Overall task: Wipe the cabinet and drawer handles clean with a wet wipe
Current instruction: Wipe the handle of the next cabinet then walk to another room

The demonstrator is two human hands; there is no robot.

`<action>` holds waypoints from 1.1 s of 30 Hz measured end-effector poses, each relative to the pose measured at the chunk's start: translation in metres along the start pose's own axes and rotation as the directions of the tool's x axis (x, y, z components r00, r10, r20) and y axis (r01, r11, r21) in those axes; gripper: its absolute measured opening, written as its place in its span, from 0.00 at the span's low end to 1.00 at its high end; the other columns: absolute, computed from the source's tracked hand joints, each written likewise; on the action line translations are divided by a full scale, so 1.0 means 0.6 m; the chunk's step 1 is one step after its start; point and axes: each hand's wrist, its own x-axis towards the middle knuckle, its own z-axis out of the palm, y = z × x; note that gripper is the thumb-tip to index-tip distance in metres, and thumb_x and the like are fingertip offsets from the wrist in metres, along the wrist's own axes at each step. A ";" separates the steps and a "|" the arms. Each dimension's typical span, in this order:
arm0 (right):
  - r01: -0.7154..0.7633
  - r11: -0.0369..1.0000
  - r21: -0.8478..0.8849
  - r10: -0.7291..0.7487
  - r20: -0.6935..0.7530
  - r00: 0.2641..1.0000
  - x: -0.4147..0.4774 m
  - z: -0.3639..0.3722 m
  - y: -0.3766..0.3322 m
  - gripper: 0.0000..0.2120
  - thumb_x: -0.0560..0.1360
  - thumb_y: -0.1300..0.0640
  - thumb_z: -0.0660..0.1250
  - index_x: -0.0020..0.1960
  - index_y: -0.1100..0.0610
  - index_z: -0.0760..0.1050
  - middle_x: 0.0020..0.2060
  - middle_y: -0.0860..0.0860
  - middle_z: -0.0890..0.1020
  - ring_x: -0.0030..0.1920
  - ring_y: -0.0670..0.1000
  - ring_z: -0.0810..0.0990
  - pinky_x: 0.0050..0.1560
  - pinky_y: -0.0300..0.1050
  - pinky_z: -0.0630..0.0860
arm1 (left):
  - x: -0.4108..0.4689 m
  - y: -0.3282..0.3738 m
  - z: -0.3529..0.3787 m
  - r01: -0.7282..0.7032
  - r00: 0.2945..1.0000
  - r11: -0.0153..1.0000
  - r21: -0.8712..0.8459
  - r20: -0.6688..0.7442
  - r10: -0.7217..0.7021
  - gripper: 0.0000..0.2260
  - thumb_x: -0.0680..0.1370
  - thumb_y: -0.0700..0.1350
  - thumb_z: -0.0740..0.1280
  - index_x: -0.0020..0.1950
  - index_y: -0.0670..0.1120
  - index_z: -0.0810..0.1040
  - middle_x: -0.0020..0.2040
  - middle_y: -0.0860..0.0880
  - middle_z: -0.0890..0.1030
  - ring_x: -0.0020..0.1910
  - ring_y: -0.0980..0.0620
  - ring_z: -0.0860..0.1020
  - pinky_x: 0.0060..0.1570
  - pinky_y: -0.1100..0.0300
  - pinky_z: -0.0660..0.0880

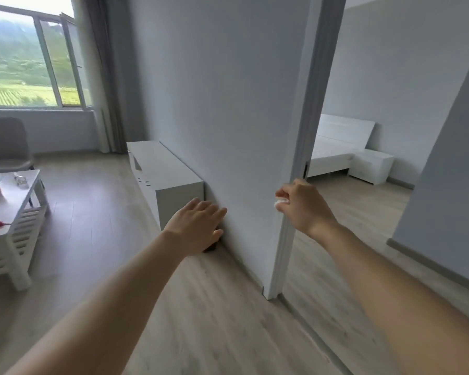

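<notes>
Two bare forearms reach out over the wood floor (201, 320).
The left hand (198, 226) is spread flat, empty; the right hand (301, 204) pinches a white wet wipe (279, 203) beside the door frame (290, 212). A white cabinet (163, 171) stands along the wall. No readable writing.

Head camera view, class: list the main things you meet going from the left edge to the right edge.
Coffee table → low white cabinet → left hand → right hand holding a white wipe → bedside table.
</notes>
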 end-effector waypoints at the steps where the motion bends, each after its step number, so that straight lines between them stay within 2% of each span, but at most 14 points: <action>1: -0.001 1.000 0.020 0.001 0.002 1.000 0.043 0.023 -0.010 0.12 0.75 0.59 0.64 0.57 0.58 0.77 0.55 0.57 0.75 0.53 0.57 0.77 0.55 0.50 0.75 | 0.020 -0.037 0.012 0.003 1.000 1.000 0.002 0.017 -0.003 0.23 0.83 0.54 0.51 0.76 0.47 0.55 0.73 0.50 0.64 0.73 0.51 0.60 0.72 0.57 0.51; 7: -0.001 0.994 0.112 -0.001 0.020 1.000 0.293 0.164 -0.119 0.12 0.74 0.60 0.65 0.57 0.60 0.78 0.55 0.58 0.76 0.52 0.58 0.77 0.54 0.47 0.74 | 0.103 -0.285 0.083 0.071 0.998 0.997 -0.010 -0.002 -0.071 0.23 0.83 0.54 0.53 0.76 0.47 0.57 0.74 0.49 0.64 0.73 0.51 0.60 0.74 0.56 0.50; 14: 0.193 0.960 0.201 -0.212 0.075 0.974 0.540 0.390 -0.366 0.12 0.75 0.59 0.67 0.57 0.60 0.77 0.53 0.57 0.76 0.51 0.56 0.78 0.55 0.46 0.74 | 0.125 -0.611 0.232 0.237 0.971 0.971 0.041 0.004 -0.237 0.23 0.83 0.55 0.50 0.76 0.46 0.56 0.73 0.49 0.65 0.74 0.50 0.59 0.74 0.55 0.45; 17: 0.219 0.950 0.224 -0.243 0.085 0.966 0.642 0.509 -0.470 0.12 0.74 0.60 0.68 0.57 0.60 0.78 0.54 0.57 0.76 0.52 0.56 0.78 0.58 0.47 0.74 | 0.130 -0.759 0.314 0.261 0.965 0.964 0.050 0.009 -0.262 0.24 0.83 0.55 0.49 0.76 0.47 0.55 0.75 0.49 0.62 0.74 0.50 0.58 0.74 0.54 0.45; 23: 0.126 0.952 0.278 -0.169 0.140 0.976 0.843 0.709 -0.664 0.13 0.74 0.60 0.69 0.58 0.60 0.77 0.55 0.58 0.76 0.54 0.56 0.78 0.58 0.48 0.75 | 0.149 -1.086 0.438 0.184 0.978 0.974 0.135 0.074 -0.195 0.25 0.83 0.56 0.48 0.78 0.47 0.51 0.77 0.47 0.58 0.75 0.49 0.56 0.74 0.54 0.45; 25: 0.102 0.958 0.267 -0.148 0.157 0.977 0.908 0.753 -0.708 0.13 0.74 0.60 0.68 0.58 0.60 0.77 0.55 0.58 0.76 0.54 0.56 0.77 0.58 0.48 0.75 | 0.178 -1.180 0.468 0.199 0.977 0.975 0.097 0.063 -0.205 0.25 0.83 0.56 0.49 0.78 0.47 0.52 0.76 0.47 0.59 0.75 0.49 0.56 0.74 0.54 0.46; 33: -0.045 0.978 0.203 0.024 0.106 0.994 1.174 0.913 -0.754 0.13 0.73 0.61 0.67 0.57 0.60 0.78 0.55 0.58 0.75 0.54 0.57 0.76 0.57 0.48 0.74 | 0.354 -1.438 0.651 0.117 0.993 0.993 0.016 0.029 -0.117 0.23 0.83 0.55 0.50 0.76 0.47 0.56 0.75 0.48 0.62 0.74 0.50 0.59 0.72 0.57 0.47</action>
